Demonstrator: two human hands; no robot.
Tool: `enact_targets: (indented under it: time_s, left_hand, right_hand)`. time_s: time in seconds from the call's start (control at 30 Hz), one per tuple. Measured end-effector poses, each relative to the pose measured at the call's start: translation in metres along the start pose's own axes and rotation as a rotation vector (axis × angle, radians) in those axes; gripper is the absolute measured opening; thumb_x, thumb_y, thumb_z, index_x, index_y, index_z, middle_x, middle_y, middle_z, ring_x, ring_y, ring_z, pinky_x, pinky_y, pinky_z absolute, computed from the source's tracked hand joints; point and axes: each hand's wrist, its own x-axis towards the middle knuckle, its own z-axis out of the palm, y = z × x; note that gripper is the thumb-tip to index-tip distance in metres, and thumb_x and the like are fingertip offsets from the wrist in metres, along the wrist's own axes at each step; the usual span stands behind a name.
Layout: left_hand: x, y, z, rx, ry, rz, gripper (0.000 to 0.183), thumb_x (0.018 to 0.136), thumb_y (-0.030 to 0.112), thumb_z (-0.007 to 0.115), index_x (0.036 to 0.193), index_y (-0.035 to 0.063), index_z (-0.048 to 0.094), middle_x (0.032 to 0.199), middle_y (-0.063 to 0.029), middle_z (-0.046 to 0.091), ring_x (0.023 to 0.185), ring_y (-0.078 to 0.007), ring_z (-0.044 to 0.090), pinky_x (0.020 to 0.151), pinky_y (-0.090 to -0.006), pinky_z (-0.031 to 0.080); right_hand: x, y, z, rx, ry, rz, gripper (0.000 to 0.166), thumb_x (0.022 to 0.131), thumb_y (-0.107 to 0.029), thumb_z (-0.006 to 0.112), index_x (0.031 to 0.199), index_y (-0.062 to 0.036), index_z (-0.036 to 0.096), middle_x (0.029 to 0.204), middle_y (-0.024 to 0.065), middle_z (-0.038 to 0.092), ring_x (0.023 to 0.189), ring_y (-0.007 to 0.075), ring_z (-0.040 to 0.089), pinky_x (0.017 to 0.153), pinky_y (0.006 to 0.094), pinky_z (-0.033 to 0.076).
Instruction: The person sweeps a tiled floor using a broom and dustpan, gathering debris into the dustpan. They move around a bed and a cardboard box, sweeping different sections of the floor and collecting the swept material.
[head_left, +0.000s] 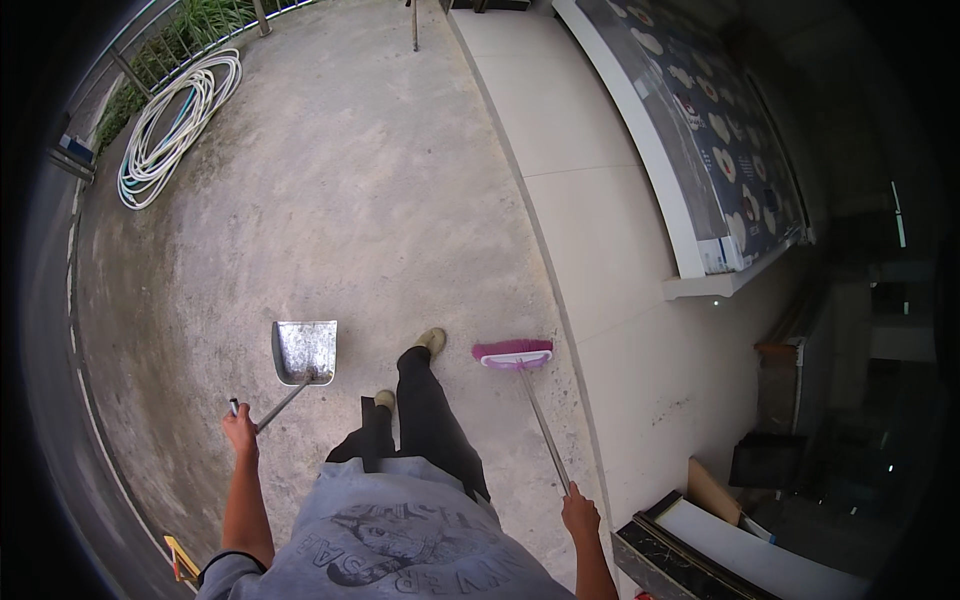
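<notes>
My left hand is closed around the handle of a long-handled metal dustpan, whose pan lies on the concrete floor with some dirt near its back edge. To the right, my right hand grips the metal handle of a broom with a pink bristle head. The bristles are at the concrete, close to the edge of the pale tiles. Both of my shoes show between the pan and the broom head.
A coiled white hose lies by the metal railing at upper left. At upper right stands a mattress-like item with a printed cover. Pale floor tiles border the concrete. Stacked boards lie at lower right.
</notes>
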Motion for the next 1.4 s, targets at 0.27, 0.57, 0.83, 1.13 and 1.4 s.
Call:
enact_targets:
  time_s: [0.27,0.57,0.83,1.13,1.4]
  left_hand:
    - [-0.015,-0.09,-0.077,-0.038,0.019,-0.017,0.026,0.076,0.016,0.057,0.058,0.0066,0.042,0.045,-0.0014,0.04,0.035,-0.0122,0.041,0.034,-0.0293,0.035]
    - [-0.052,-0.141,-0.14,-0.069,0.068,-0.061,0.023,0.076,0.013,0.057,0.058,0.0069,0.044,0.046,0.0002,0.041,0.034,-0.0105,0.04,0.032,-0.0279,0.034]
    - [-0.104,-0.174,-0.165,-0.063,0.091,-0.004,0.024,0.076,0.015,0.058,0.059,0.0063,0.043,0.046,0.0008,0.039,0.034,-0.0107,0.039,0.032,-0.0282,0.033]
    - [-0.146,-0.185,-0.144,-0.045,0.075,0.063,0.029,0.076,0.019,0.058,0.056,0.0071,0.04,0.046,-0.0011,0.04,0.034,-0.0127,0.041,0.033,-0.031,0.034]
    - [-0.193,-0.162,-0.131,-0.069,0.034,0.158,0.03,0.076,0.019,0.06,0.056,0.0079,0.04,0.046,0.0001,0.038,0.034,-0.0122,0.039,0.033,-0.0294,0.032]
  right_hand:
    - [-0.039,-0.065,0.049,0.18,0.093,-0.198,0.047,0.09,-0.032,0.046,0.136,-0.0227,0.039,0.093,0.0238,0.063,0.089,0.0423,0.059,0.077,0.0502,0.046]
    - [0.117,-0.324,0.089,0.182,0.176,-0.583,0.046,0.09,-0.038,0.042,0.132,-0.0205,0.039,0.101,0.0234,0.062,0.093,0.045,0.059,0.08,0.0529,0.047]
    - [0.035,-0.071,0.203,0.048,0.061,-0.352,0.05,0.09,-0.029,0.045,0.137,-0.021,0.029,0.096,0.0219,0.064,0.09,0.0425,0.061,0.076,0.053,0.048]
    - [-0.155,0.192,0.254,0.128,0.028,-0.096,0.05,0.091,-0.028,0.048,0.137,-0.0177,0.032,0.077,0.0207,0.064,0.072,0.0401,0.063,0.064,0.0504,0.049]
    - [-0.09,0.143,0.271,0.222,0.039,-0.326,0.049,0.091,-0.032,0.047,0.137,-0.0235,0.034,0.079,0.0222,0.064,0.076,0.0427,0.062,0.068,0.0524,0.048]
